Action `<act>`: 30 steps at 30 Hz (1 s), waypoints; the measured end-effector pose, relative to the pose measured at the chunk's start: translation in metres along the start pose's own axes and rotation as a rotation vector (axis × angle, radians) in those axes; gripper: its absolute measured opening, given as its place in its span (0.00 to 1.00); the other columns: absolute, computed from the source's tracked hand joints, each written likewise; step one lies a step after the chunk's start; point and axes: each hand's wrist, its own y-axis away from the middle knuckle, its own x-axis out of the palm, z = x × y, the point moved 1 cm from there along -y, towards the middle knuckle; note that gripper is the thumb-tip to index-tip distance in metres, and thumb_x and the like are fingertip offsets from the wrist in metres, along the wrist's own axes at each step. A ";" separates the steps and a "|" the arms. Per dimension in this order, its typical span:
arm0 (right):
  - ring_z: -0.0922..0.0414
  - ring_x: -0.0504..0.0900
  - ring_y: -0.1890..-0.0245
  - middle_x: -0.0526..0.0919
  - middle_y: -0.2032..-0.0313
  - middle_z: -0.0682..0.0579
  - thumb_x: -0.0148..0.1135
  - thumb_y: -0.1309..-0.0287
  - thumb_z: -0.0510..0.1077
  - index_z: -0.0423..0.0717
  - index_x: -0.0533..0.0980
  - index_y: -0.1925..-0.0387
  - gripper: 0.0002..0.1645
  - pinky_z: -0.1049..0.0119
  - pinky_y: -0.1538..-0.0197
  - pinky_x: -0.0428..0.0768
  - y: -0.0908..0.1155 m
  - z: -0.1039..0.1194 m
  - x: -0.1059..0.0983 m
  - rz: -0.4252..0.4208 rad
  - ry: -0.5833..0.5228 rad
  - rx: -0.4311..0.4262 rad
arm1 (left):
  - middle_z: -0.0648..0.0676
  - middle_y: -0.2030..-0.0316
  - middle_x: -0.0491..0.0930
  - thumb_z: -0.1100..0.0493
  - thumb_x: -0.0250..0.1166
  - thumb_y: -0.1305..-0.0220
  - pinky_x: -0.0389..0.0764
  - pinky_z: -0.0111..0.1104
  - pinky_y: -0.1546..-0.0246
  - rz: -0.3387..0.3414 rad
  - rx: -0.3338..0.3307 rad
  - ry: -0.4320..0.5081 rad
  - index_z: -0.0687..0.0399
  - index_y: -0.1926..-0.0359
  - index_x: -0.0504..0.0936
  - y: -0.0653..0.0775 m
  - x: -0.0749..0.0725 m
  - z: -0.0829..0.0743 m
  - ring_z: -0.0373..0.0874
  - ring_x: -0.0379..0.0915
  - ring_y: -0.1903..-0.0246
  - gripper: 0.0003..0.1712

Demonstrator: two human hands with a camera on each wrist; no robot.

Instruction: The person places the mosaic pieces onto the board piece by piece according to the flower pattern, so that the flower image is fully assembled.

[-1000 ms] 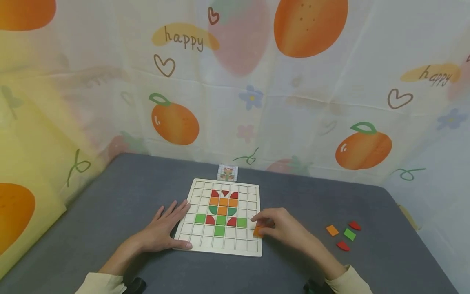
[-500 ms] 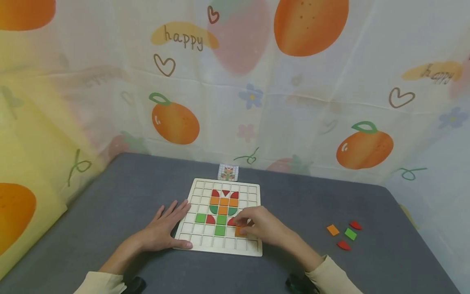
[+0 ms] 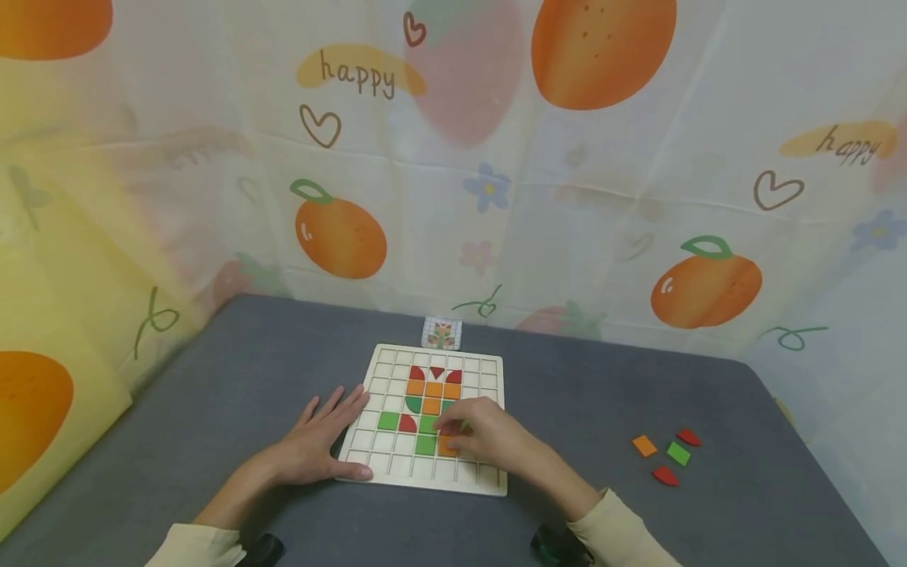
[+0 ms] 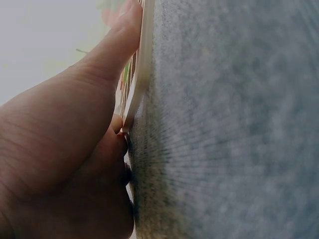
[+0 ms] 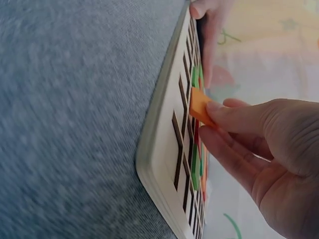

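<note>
A white gridded board (image 3: 397, 465) lies on the grey table with red, orange and green tiles set in its cells. My left hand (image 3: 308, 445) rests along the board's left edge, fingers spread and thumb on the near corner. Over the lower part of the board, my right hand (image 3: 492, 435) pinches an orange square tile (image 5: 200, 105) between thumb and fingers. In the head view that tile is just right of the lowest green square tile (image 3: 425, 446). The right-hand fingers hide some of the set tiles. The right wrist view shows the orange tile tilted at the board's surface.
Loose on the table (image 3: 581, 394) to the right lie an orange square tile (image 3: 644, 446), a green square tile (image 3: 678, 453) and two red curved tiles (image 3: 665, 476). A small pattern card (image 3: 442, 334) sits behind the board. A printed cloth (image 3: 567, 236) hangs at the back.
My right hand has carried the orange tile leftward from the board's right edge to beside the lowest green tile. The left hand has stayed in place.
</note>
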 end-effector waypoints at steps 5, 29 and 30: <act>0.67 0.80 0.64 0.86 0.65 0.56 0.70 0.45 0.34 0.43 0.84 0.59 0.11 0.74 0.58 0.79 0.001 0.001 0.004 -0.012 0.020 0.020 | 0.61 0.24 0.46 0.30 0.72 0.55 0.30 0.62 0.33 -0.003 0.001 0.002 0.58 0.23 0.51 -0.001 0.000 0.000 0.66 0.32 0.26 0.68; 0.69 0.80 0.69 0.86 0.67 0.56 0.70 0.46 0.32 0.44 0.85 0.61 0.10 0.77 0.63 0.78 0.001 0.002 0.011 -0.037 0.060 0.060 | 0.61 0.24 0.47 0.30 0.73 0.55 0.30 0.62 0.33 -0.004 -0.016 -0.011 0.58 0.24 0.52 -0.001 0.001 -0.001 0.66 0.33 0.26 0.67; 0.69 0.80 0.69 0.86 0.67 0.56 0.70 0.46 0.33 0.44 0.85 0.60 0.10 0.77 0.63 0.78 0.001 0.002 0.011 -0.033 0.058 0.058 | 0.61 0.24 0.47 0.30 0.73 0.55 0.30 0.62 0.33 -0.005 -0.014 -0.010 0.58 0.24 0.51 -0.001 0.001 -0.001 0.66 0.33 0.26 0.67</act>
